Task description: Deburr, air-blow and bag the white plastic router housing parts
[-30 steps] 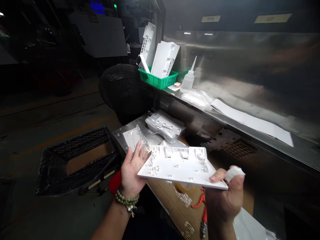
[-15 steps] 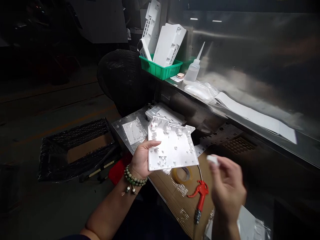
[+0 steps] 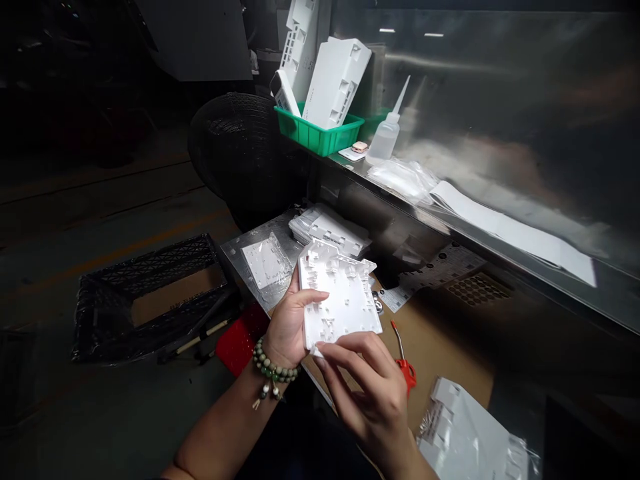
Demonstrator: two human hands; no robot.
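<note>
One white panel (image 3: 345, 300), R hand (image 3: 373, 380) now in at its near L corner, white wad (image 3: 316, 350) pinched in fingertips; half sec ago, hand well apart, off to R. L hand (image 3: 286, 323) grips panel's L side, thumb on top. Panel held up, tilted, over cardboard (image 3: 435, 353); clips, ribs etc. on face, far edge notched.

Metal shelf (image 3: 510, 253): green tray (image 3: 320, 139), squeeze bottle (image 3: 383, 140), clear plastic bags (image 3: 403, 179) and folded white paper (image 3: 515, 230) are carried | Worktable (image 3: 253, 235): bagged white stack (image 3: 330, 230), film-backed flat panel (image 3: 267, 262) and cardboard sheet (image 3: 450, 340) are supported | Cardboard: red air gun (image 3: 410, 375) is borne.
</note>
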